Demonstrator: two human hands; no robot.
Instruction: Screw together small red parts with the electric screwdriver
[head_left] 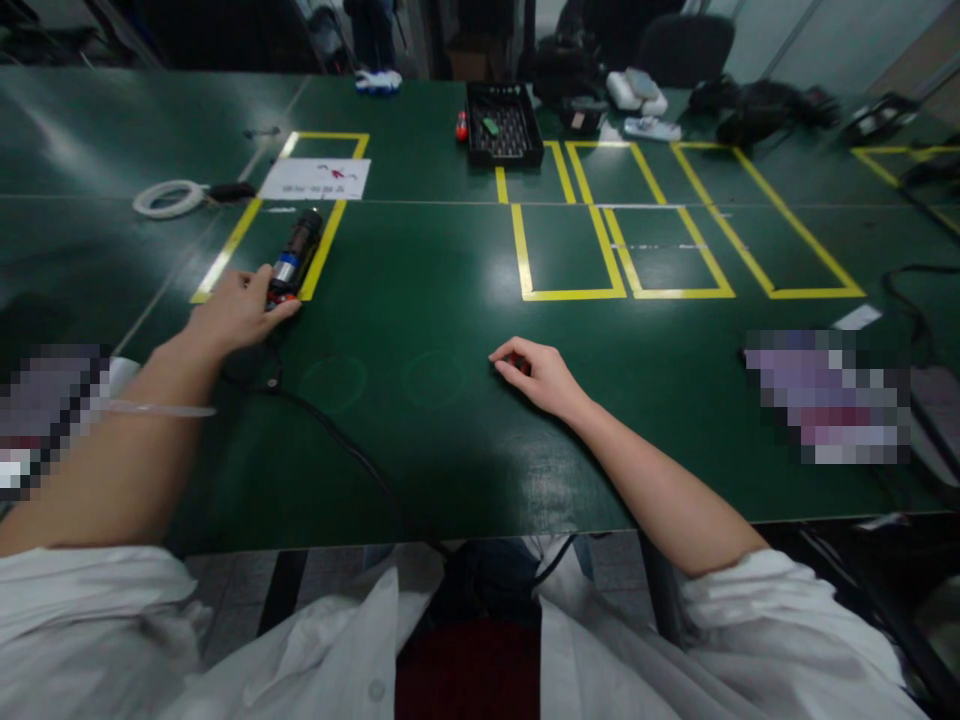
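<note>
On the left of the green table, my left hand (240, 312) has its thumb and fingers around the near end of a dark cylindrical tool that looks like a corded electric screwdriver (295, 250). The tool has a blue and silver band, with red near my fingers, and its far end points away from me. It lies within a yellow-taped rectangle. My right hand (544, 375) rests on the table right of the middle, its thumb and fingers curled together. Something small, dark and reddish shows inside the curl, too hidden to name.
A black cable (337, 432) runs from beside my left hand over the table edge. Beyond lie a white paper sheet (315, 180), a coiled white cord (169, 198) and a black tray (504, 155) with a red object (461, 126) beside it. Blurred-out screens flank both sides.
</note>
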